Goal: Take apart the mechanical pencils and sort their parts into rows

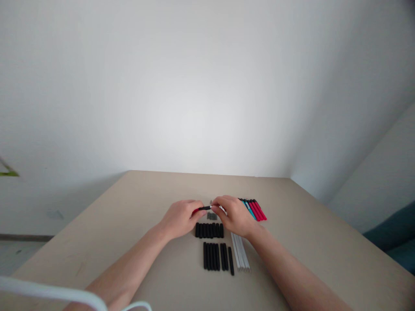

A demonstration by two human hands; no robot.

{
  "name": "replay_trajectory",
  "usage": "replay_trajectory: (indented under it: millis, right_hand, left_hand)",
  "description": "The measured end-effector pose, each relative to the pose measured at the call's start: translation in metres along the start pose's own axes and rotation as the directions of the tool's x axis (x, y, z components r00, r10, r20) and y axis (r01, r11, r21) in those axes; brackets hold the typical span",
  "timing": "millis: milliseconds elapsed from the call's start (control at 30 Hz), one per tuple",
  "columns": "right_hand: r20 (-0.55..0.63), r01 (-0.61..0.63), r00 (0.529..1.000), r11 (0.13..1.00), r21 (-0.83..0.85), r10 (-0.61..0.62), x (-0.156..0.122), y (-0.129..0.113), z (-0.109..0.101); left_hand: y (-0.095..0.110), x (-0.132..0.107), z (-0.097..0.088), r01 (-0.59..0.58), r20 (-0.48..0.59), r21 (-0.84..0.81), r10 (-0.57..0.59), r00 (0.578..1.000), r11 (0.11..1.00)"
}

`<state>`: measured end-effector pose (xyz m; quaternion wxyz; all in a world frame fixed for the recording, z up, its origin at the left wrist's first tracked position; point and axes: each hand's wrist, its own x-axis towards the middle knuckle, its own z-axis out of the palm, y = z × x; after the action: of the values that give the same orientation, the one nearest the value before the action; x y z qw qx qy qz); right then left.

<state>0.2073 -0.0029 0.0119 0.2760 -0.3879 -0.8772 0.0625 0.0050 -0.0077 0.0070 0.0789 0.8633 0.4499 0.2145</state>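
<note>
My left hand point(180, 218) is closed round a pen barrel point(204, 208), red near the fingers with a black section pointing right. My right hand point(234, 216) pinches a thin white piece at the barrel's black end; it looks like a pen refill, though the fingers hide most of it. Just below the fingertips lies a group of small grey springs point(212, 216). Nearer me is a row of short black tubes point(209, 230), then longer black tubes point(212, 256). Several white refills point(240, 255) lie side by side, partly under my right wrist.
Red pens point(258, 210) and blue pens point(249, 209) with black ends lie in a row beyond my right hand. The beige table point(129, 203) meets a white wall at the back. A blurred white curved strip point(48, 290) crosses the lower left. Dark teal fabric point(395, 229) is at the right.
</note>
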Motion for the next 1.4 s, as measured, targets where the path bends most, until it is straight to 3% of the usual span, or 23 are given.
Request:
replay_trajectory:
  millis: [500, 633, 733, 833, 900, 1000, 1233, 1400]
  right_hand:
    - [-0.026, 0.003, 1.0, 0.998, -0.069, -0.005, 0.003, -0.003, 0.002]
    - [-0.119, -0.038, 0.992, 0.997, -0.07, 0.03, 0.003, 0.001, 0.002]
    - [-0.231, -0.086, 0.97, 0.996, -0.04, 0.074, 0.002, 0.005, -0.004]
    - [-0.304, -0.115, 0.947, 0.993, -0.011, 0.106, 0.0, 0.008, -0.011]
    - [-0.329, -0.121, 0.938, 0.993, 0.0, 0.114, -0.002, 0.009, -0.013]
    - [-0.349, -0.122, 0.929, 0.992, 0.017, 0.12, -0.002, 0.008, -0.013]
    - [-0.361, -0.151, 0.919, 0.987, 0.049, 0.158, -0.002, 0.007, -0.011]
    - [-0.365, -0.182, 0.91, 0.981, 0.073, 0.196, -0.003, 0.009, -0.012]
  left_hand:
    - [0.002, 0.001, -0.003, -0.044, -0.049, -0.19, 0.035, 0.998, 0.981]
    - [-0.002, 0.003, 0.0, 0.051, -0.126, -0.259, -0.086, 0.988, 0.964]
    - [-0.01, 0.007, 0.002, 0.246, -0.145, -0.446, -0.341, 0.929, 0.86]
    - [-0.02, 0.012, 0.005, 0.36, -0.028, -0.713, -0.537, 0.843, 0.602]
    - [-0.023, 0.014, 0.007, 0.35, 0.036, -0.815, -0.561, 0.827, 0.463]
    - [-0.023, 0.015, 0.008, 0.289, 0.062, -0.895, -0.547, 0.835, 0.34]
    - [-0.022, 0.015, 0.01, 0.201, 0.052, -0.949, -0.512, 0.857, 0.241]
    - [-0.023, 0.013, 0.011, 0.159, 0.014, -0.946, -0.455, 0.89, 0.282]
